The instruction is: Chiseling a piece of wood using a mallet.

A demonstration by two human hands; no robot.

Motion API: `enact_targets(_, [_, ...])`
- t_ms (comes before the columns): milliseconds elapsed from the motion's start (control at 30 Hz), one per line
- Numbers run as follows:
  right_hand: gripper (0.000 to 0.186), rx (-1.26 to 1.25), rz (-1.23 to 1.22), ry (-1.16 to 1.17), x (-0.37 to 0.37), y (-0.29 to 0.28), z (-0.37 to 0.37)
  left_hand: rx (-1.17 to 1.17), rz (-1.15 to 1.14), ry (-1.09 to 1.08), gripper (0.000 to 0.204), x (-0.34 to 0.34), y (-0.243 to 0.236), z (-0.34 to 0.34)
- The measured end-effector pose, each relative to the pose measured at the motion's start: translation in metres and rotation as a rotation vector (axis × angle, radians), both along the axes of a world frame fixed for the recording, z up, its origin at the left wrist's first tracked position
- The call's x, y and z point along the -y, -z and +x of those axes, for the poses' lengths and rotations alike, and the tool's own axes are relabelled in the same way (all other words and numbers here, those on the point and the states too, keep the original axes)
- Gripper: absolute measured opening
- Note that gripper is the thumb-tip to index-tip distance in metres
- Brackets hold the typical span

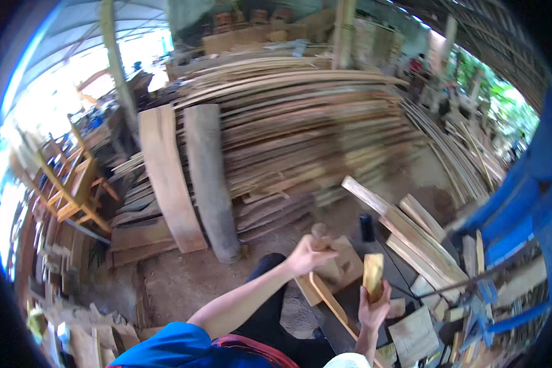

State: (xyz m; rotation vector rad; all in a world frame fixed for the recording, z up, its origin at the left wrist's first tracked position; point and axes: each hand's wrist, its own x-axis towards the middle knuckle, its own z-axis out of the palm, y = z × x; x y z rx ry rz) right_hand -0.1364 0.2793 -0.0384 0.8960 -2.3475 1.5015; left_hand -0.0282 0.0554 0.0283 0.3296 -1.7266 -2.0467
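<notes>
Head view: the right hand (375, 302) had its grip closed around the lower end of a yellowish wooden block (373, 270), whose long axis pointed away from the person. The left hand (308, 255) was curled at a round wooden knob (319, 229), but through the blur I could not tell if it held this. From there the block was to the right, well apart, with a curved wooden strip (331, 299) lying between the hands
</notes>
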Motion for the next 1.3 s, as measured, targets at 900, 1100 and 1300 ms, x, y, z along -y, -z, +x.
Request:
enact_targets(900, [0.053,0.052,0.086,0.009,-0.007,0.004,-0.004,-0.067,-0.095,-0.027,0.024,-0.011,-0.003,0.001])
enact_targets(1100, [0.053,0.115,0.048,0.058,-0.008,0.009,-0.006,0.007,-0.078,0.016,0.025,-0.002,0.001,0.002])
enact_targets(1300, [0.051,0.151,0.036,0.065,-0.008,0.011,-0.006,0.01,0.124,0.044,0.029,0.009,0.0,-0.003])
